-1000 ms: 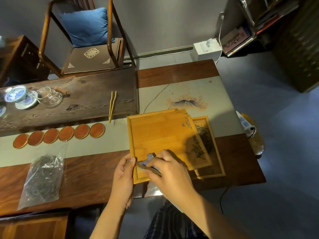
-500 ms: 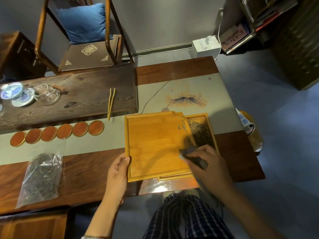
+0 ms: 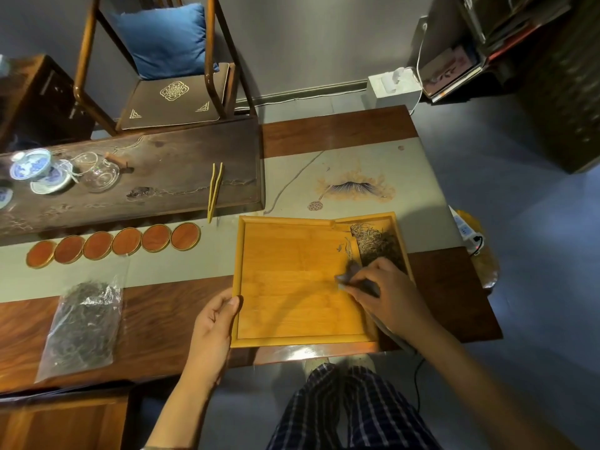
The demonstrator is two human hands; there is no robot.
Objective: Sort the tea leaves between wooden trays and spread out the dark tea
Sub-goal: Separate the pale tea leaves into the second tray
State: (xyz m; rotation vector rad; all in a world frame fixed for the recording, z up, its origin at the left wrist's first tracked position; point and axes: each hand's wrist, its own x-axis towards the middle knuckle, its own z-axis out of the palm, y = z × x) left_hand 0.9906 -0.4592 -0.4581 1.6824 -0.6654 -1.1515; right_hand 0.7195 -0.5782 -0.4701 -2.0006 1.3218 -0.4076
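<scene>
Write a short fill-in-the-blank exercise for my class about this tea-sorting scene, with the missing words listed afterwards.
1. The left hand holds the ____ edge of the upper wooden tray.
2. A row of ____ round coasters lies on the table runner.
3. The bag of dark tea lies to the ____ of the trays.
4. The right hand holds a small ____.

Missing words: left; six; left; brush

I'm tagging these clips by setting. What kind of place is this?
Probably a tea room or a home tea corner: a long wooden tea table carries a dark tea tray with a blue-and-white lidded cup and a glass pitcher, a row of round coasters, and a bag of loose tea.
</scene>
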